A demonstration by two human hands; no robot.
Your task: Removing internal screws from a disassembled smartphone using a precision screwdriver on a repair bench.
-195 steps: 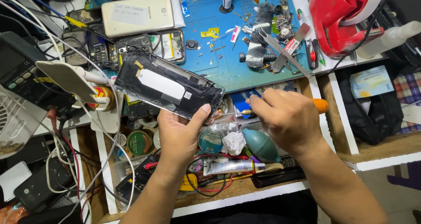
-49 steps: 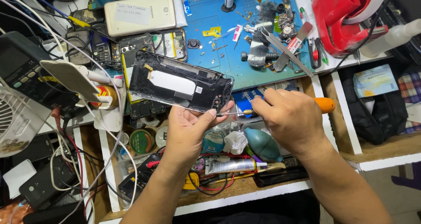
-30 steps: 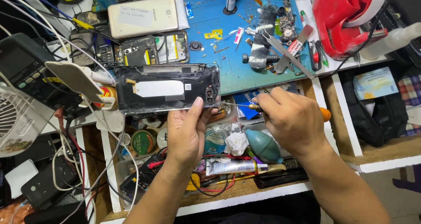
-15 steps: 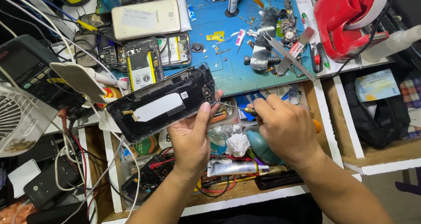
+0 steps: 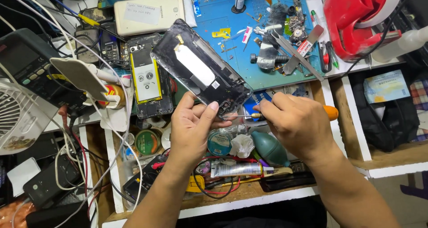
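— Left hand (image 5: 192,129), what has it got?

— It grips one black phone frame (image 5: 201,70) at its lower end, thumb on the near edge, fingers curled behind. The frame rises from the hand tilted up and to the left, glossy and dark, with a pale rectangular patch in its middle.

— And the right hand (image 5: 298,123)?

— Closed around one screwdriver (image 5: 249,115) with an orange handle; the butt pokes out past the knuckles. Its thin metal shaft runs left, and the tip meets the frame's lower corner, just above the left thumb.

— So the two hands are close?

— Nearly touching, with the frame's corner between them, above the front edge of the worktop (image 5: 223,22).

— What else can be counted?

— Two more phones: a gold one (image 5: 149,13) lying face down at the back, and an opened one (image 5: 149,78) showing a white and yellow battery, just left of the frame. One red tape dispenser (image 5: 356,22) sits at the right, and a pair of steel tweezers (image 5: 294,54) lies on the blue mat.
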